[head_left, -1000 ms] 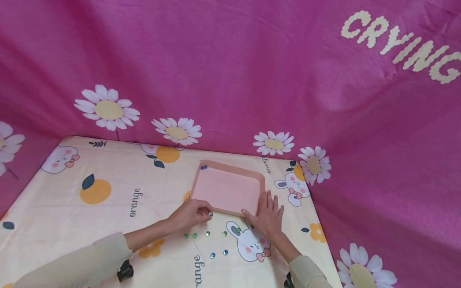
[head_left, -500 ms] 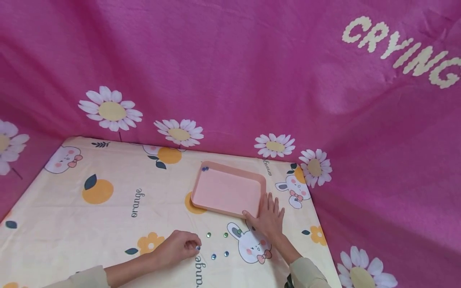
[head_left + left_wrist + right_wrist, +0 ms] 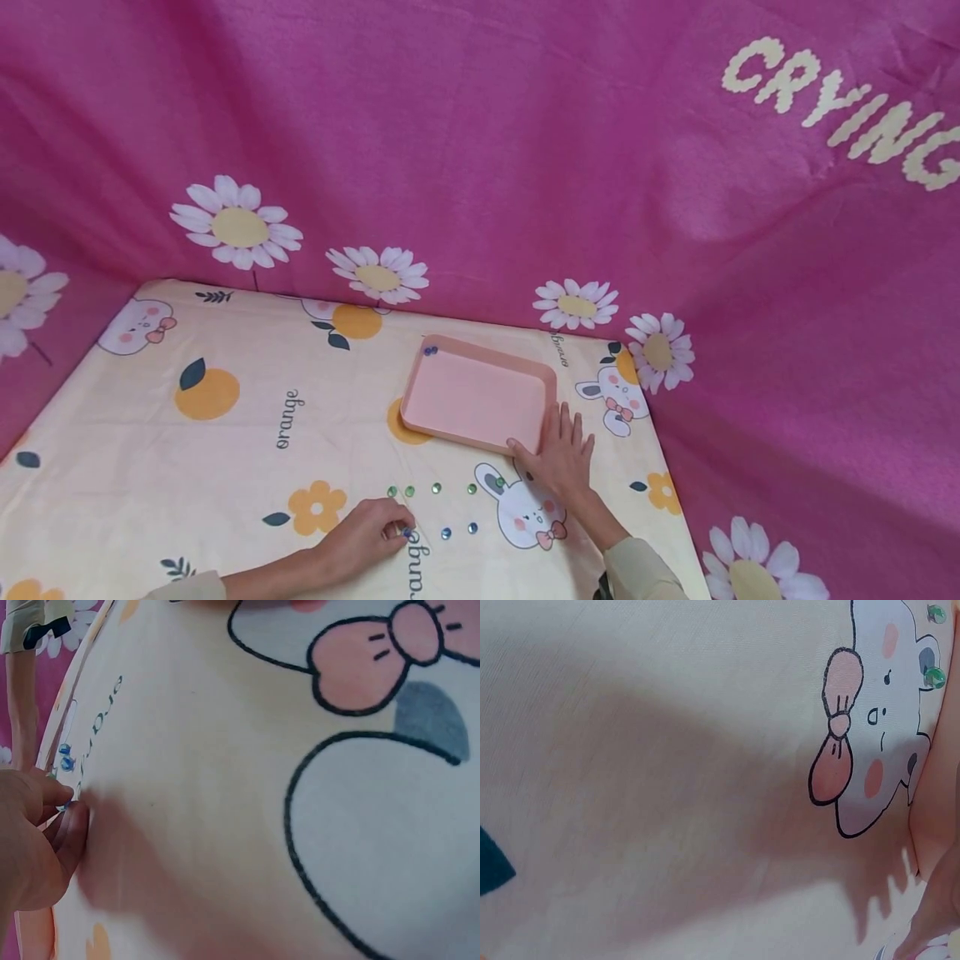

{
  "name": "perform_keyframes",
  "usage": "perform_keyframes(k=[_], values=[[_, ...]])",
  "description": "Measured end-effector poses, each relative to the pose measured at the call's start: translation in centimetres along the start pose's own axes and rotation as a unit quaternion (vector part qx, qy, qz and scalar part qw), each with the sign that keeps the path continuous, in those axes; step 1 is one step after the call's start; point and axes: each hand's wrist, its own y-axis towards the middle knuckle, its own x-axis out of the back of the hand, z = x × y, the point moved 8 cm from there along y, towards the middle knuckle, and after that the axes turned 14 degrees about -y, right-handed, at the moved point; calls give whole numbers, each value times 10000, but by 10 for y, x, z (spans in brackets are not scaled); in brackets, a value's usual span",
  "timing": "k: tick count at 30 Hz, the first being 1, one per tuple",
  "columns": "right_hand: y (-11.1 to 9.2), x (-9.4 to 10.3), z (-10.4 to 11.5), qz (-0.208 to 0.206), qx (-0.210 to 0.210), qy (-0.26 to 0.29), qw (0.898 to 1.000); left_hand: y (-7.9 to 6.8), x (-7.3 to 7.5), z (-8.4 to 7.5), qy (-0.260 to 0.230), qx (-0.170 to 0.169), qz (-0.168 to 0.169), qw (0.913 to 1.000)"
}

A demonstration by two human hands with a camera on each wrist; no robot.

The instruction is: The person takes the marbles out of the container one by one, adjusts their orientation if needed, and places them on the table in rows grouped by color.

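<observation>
In the head view my left hand (image 3: 367, 537) is low over the cloth, thumb and fingertips pinching a small blue glass marble (image 3: 407, 533). The left wrist view has this marble (image 3: 64, 806) between the fingertips, partly covered. Two blue marbles (image 3: 446, 533) lie just to the right of that hand. Behind them runs a row of several green marbles (image 3: 437, 488). My right hand (image 3: 562, 458) rests with spread fingers against the near right corner of a pink rectangular tray (image 3: 480, 442). A few dark blue marbles (image 3: 430, 351) sit in the tray's far left corner.
A cream cloth (image 3: 247, 483) printed with rabbits, oranges and flowers covers the table. Magenta fabric (image 3: 465, 150) with daisies hangs behind and at both sides. The right wrist view has two green marbles (image 3: 934, 677) by the printed rabbit.
My left hand has moved from the tray's near left edge toward the front, still holding a marble, uncovering the leftmost green marbles again. My right hand stays at the tray corner.
</observation>
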Motion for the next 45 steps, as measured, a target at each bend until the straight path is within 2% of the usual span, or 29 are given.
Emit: perform_keyframes(k=[17,27,31,34,37,41,45], values=[[0,0,0,33,13,-1,10000,3,-3,2,707,-226,-182,9971],[0,1,0,-31,44,19,10000,3,-4,4,851,-245,-178,9959],[0,0,1,-8,38,31,10000,0,-2,-3,880,-320,-219,9954],[0,0,3,-17,55,29,10000,0,6,-13,844,-386,-349,9951],[0,0,3,-49,29,35,10000,8,20,-25,1001,-468,-630,9919],[0,0,2,-46,19,45,10000,29,46,-32,1692,-195,-1140,9788],[0,-2,2,14,23,94,10000,57,70,-26,2217,273,-1405,9646]])
